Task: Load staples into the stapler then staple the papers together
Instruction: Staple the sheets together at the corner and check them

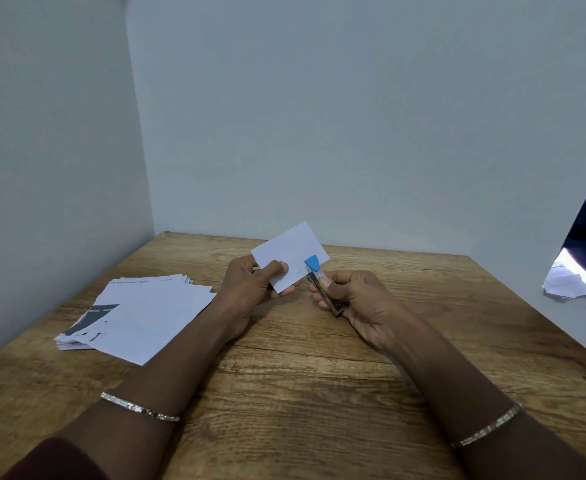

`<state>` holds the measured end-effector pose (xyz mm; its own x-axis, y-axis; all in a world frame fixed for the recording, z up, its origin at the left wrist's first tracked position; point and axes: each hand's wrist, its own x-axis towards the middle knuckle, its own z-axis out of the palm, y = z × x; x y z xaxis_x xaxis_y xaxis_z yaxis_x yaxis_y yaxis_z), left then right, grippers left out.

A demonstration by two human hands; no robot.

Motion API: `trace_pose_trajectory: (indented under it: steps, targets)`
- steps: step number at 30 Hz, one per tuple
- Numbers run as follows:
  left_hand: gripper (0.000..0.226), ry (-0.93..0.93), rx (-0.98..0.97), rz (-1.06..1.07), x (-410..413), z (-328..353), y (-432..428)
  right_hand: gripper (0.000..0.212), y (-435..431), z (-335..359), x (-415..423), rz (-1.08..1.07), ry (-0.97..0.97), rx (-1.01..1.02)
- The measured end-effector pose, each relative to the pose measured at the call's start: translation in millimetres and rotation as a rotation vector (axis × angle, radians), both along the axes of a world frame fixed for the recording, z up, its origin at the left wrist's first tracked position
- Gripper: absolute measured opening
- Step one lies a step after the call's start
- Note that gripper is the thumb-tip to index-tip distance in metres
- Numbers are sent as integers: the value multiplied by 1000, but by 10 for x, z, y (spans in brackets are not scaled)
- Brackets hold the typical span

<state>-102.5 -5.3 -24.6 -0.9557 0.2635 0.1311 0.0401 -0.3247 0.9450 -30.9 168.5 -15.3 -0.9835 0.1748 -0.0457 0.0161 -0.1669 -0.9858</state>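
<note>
Stapling stage now, by the look of it: the left hand (250, 285) pinches a small white paper (290, 256) by its near-left corner, thumb on top, holding it tilted up above the surface (319, 375). The right hand (357, 303) is wrapped round the stapler (319, 278), thumb pressed along its top, and the blue nose sits over the paper's near-right edge. A faint short mark shows on the paper just left of the stapler, possibly a staple; too small to be sure. Whether the stapler is biting the paper I cannot tell. Next, I'd judge, a firm squeeze with the edge kept fully seated. The stack (139, 313) waits well left of the stapler.
</note>
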Motion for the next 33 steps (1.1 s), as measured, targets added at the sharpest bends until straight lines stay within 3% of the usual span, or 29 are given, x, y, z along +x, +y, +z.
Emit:
trace_pose_trajectory:
  steps: [18,29,33]
  targets:
    - [16,2,-12,2,7,-7,6,12,-6,21,38,-5,-17,28]
    - [18,-8,-13,-59,20,-6,4,16,-180,50,20,-221,-70,104]
    - [17,-22,-12,-51,24,-4,-4,13,-139,34,27,-191,-84,113]
